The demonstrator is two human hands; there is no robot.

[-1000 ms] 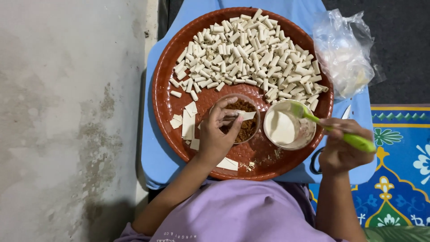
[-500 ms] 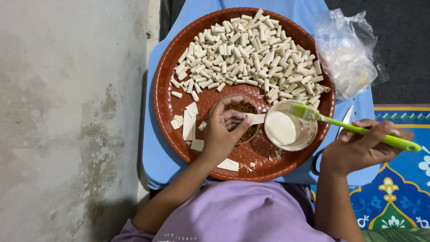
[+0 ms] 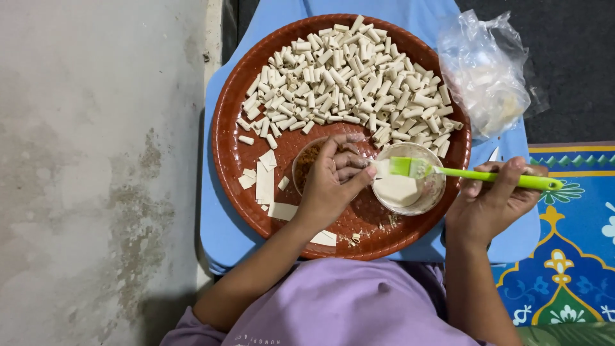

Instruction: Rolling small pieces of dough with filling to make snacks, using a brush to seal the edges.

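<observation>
The green silicone pastry brush [image 3: 461, 173] has swung back from the right, its bristles now over the small bowl of white paste [image 3: 405, 187] at centre frame. The right hand [image 3: 496, 202] grips its handle, low right. The left hand [image 3: 333, 182] pinches what looks like a small pale wrapper strip at the bristle tip, over the bowl of brown filling [image 3: 307, 160], so drips stay on the round brown tray [image 3: 230, 138]. Finished pale rolls [image 3: 346, 80] fill the tray's upper half; a clear plastic bag [image 3: 487, 70] sits upper right.
</observation>
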